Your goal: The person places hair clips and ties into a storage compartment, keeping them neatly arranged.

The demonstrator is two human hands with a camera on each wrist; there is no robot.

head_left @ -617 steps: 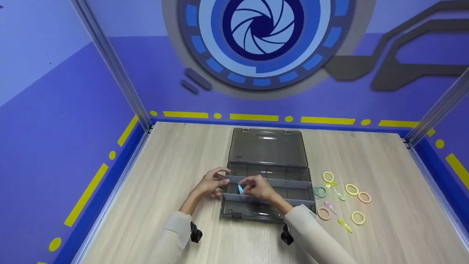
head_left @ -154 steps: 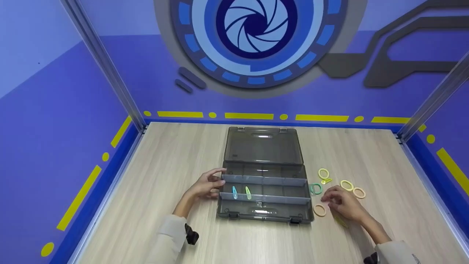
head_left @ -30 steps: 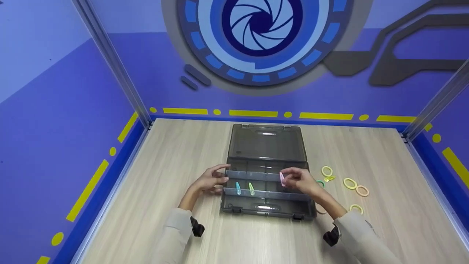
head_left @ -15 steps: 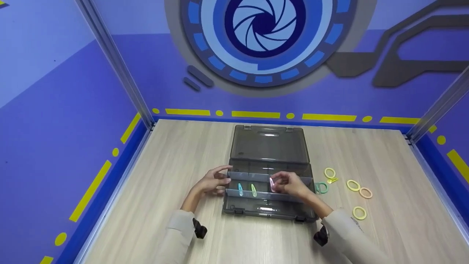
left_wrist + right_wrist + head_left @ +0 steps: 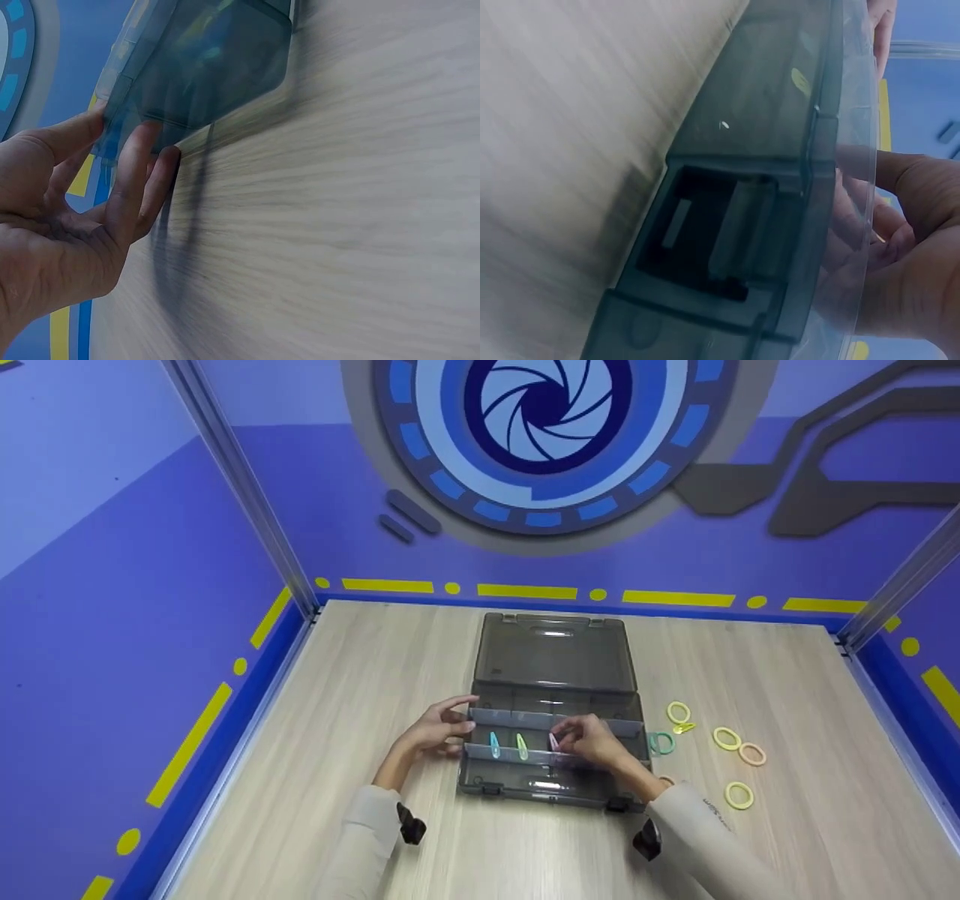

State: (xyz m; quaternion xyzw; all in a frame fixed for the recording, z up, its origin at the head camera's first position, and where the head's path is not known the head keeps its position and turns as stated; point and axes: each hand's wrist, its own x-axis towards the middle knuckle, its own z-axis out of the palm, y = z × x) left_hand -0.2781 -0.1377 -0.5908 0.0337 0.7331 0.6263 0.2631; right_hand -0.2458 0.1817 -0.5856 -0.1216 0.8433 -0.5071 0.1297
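Observation:
A smoky see-through divided box (image 5: 551, 795) stands on the table with its lid (image 5: 555, 660) folded back. In the middle row lie a blue hair clip (image 5: 495, 745) and a yellow-green hair clip (image 5: 523, 746), side by side. My right hand (image 5: 592, 741) pinches a pink hair clip (image 5: 553, 742) low in that row, to their right. My left hand (image 5: 431, 731) rests its fingertips against the box's left side. In the left wrist view its relaxed fingers (image 5: 135, 180) touch the wall. The right wrist view shows the box's front latch (image 5: 705, 232), with my fingers partly seen through the plastic.
Right of the box lie a yellow hair clip (image 5: 683, 728), a green hair ring (image 5: 662, 743), a peach hair ring (image 5: 752, 754) and several yellow hair rings (image 5: 739, 796). Another ring is partly behind the right sleeve (image 5: 697, 825). Blue walls (image 5: 187, 622) bound the table.
Earlier the right hand placed the blue clip, then the yellow-green clip appeared beside it. The pink clip left the table and, within the last second, moved left and down into the middle row.

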